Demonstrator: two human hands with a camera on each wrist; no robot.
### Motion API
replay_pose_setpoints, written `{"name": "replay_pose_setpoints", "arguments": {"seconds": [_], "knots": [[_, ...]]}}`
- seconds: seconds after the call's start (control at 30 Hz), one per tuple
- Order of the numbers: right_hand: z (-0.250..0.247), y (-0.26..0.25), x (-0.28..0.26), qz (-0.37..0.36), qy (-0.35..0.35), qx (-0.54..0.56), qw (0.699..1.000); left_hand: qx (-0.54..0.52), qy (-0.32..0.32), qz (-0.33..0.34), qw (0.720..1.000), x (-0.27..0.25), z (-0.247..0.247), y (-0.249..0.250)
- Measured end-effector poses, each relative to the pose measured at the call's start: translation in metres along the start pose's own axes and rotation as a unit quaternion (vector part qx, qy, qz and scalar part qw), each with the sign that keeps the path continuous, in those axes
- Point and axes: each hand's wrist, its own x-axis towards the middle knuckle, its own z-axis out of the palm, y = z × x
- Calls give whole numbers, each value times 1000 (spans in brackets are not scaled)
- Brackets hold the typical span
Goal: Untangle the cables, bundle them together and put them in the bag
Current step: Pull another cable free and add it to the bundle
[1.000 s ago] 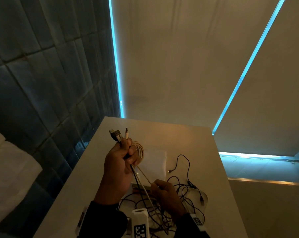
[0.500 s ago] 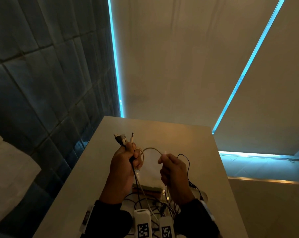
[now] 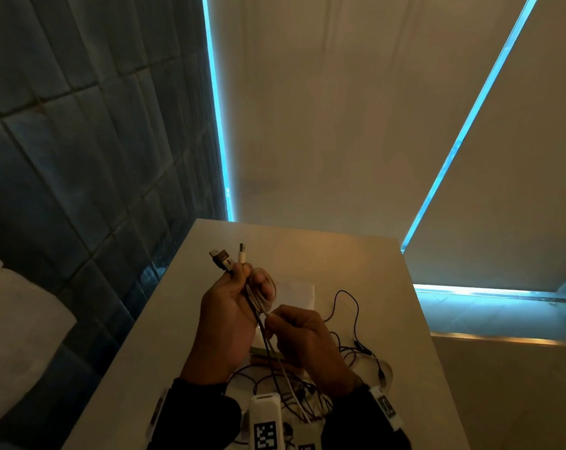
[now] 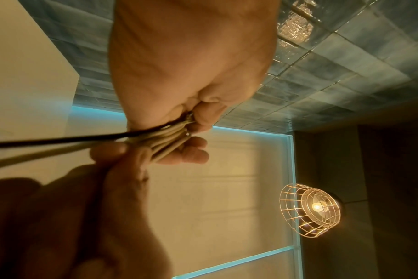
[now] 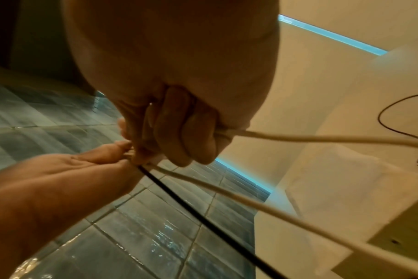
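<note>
My left hand point(image 3: 233, 300) is raised over the table and grips coiled loops of a white cable point(image 4: 170, 139) together with a black cable point(image 4: 60, 140). Two USB plugs point(image 3: 229, 258) stick up above its fingers. My right hand point(image 3: 294, 329) is close beside it and pinches the white cable's free run point(image 5: 310, 138), which trails down. A tangle of thin black cables point(image 3: 350, 345) lies on the table under my hands. The white bag point(image 3: 299, 289) lies flat behind my hands, partly hidden.
The pale table point(image 3: 366, 264) is narrow, with a dark tiled wall point(image 3: 96, 157) on its left and a drop past its right edge. White marker-tagged wrist units point(image 3: 265, 420) sit at the near edge. A caged lamp point(image 4: 310, 209) glows overhead.
My right hand rose from the tangle with the white cable, swung a loop across, and now meets the left hand. The left hand kept the coil and plugs raised.
</note>
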Motion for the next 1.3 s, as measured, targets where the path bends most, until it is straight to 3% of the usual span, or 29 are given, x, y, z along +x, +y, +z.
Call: {"name": "replay_pose_setpoints", "arguments": {"seconds": [0.97, 1.13, 1.3], "knots": [[-31, 116, 0, 108, 125, -100, 981, 52, -21, 8, 998, -5, -2, 5], [-31, 90, 5, 111, 206, -42, 971, 75, 1, -11, 997, -1, -5, 2], [-23, 34, 8, 2, 212, -9, 977, 109, 17, -30, 993, -1, -3, 0]]}}
